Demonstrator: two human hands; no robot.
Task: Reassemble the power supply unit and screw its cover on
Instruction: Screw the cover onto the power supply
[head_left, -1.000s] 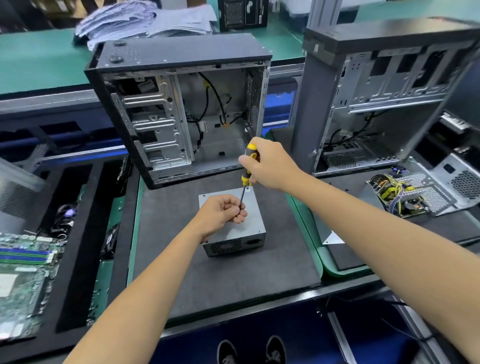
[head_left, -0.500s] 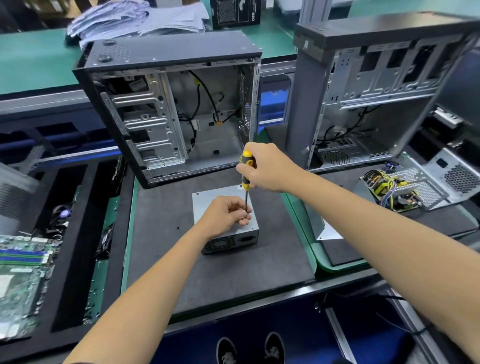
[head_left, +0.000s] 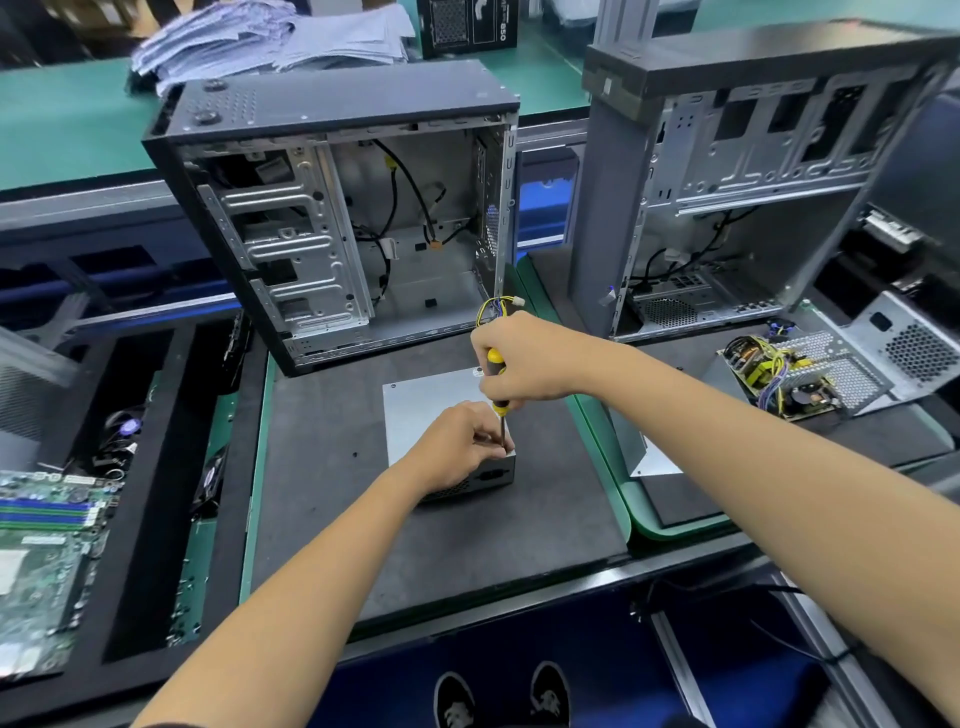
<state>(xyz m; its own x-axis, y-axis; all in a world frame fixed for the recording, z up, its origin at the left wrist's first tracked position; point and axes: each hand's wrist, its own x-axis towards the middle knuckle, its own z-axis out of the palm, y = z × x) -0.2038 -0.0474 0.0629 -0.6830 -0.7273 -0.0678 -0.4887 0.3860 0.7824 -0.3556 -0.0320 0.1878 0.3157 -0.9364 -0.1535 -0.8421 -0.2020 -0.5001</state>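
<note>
While right hand (head_left: 524, 358) grips upright screwdriver (head_left: 497, 384), left hand (head_left: 462, 441) pinches shaft, tip on cover (head_left: 426, 410).

Closed silver power supply unit (head_left: 415, 410), upright screwdriver (head_left: 497, 387)

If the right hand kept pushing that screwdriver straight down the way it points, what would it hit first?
Most likely the silver power supply unit. The right hand holds the screwdriver pointing down at the unit's near right corner, where the left hand pinches the shaft. The tip is hidden behind those fingers.
</note>
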